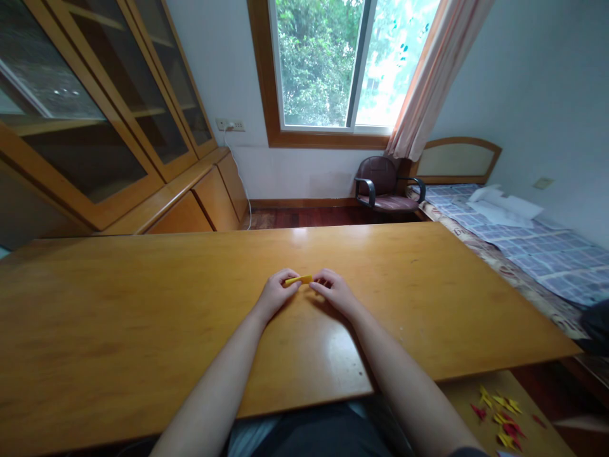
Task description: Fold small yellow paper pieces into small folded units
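Note:
A small yellow folded paper [299,279] is held between my two hands, just above the middle of the wooden table [143,304]. My left hand [277,292] pinches its left part between thumb and fingers. At the paper's right end, my right hand [334,289] has its thumb and fingers closed on the edge. The paper is narrow and lies nearly level, and its exact folded shape is too small to make out. Both forearms reach in from the table's near edge.
On a lower board [461,406] at the bottom right lie several yellow and red folded paper figures [507,419]. A glass-door cabinet [118,82] stands at the left. Beyond the table are an armchair [380,178] and a bed [537,254] with white sheets [504,206].

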Demonstrator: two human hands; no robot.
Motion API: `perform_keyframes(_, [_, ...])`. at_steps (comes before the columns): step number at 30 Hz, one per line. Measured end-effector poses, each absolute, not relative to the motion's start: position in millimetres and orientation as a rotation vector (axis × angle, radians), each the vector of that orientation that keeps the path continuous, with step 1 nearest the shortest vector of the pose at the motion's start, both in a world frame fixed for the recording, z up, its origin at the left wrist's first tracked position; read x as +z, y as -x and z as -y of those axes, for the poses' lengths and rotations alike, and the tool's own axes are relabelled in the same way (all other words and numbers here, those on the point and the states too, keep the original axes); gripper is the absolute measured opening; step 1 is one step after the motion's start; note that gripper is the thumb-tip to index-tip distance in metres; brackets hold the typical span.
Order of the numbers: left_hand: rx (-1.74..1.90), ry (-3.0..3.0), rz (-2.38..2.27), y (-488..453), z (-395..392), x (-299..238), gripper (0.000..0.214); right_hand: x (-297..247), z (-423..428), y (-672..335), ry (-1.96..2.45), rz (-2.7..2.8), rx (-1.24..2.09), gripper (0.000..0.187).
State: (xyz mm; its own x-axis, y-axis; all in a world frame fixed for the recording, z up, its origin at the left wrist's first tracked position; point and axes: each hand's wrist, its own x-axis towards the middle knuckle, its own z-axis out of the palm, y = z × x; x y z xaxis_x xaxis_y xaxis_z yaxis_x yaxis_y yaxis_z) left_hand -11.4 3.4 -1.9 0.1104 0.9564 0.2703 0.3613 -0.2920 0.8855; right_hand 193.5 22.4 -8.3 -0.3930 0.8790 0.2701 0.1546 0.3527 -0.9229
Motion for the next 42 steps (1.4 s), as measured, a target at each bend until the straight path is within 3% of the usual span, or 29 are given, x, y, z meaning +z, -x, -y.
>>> perform_keyframes(7, [1.119, -1.595, -1.241, 10, -4, -5, 0.018, -10, -24, -193, 0.93, 1.812, 1.021, 0.024])
perform_keyframes(12, [1.133, -1.517, -1.115, 9, -5, -5, 0.035, -10, -25, -193, 0.929, 1.812, 1.042, 0.024])
perform_keyframes(19, [0.959, -1.602, -1.147, 9, -1, 5, 0.017, -10, -22, -193, 0.947, 1.801, 1.086, 0.016])
perform_keyframes(42, [0.97, -1.324, -1.148, 13, -3, -3, 0.029, -10, -26, -196, 0.986, 1.672, 1.212, 0.031])
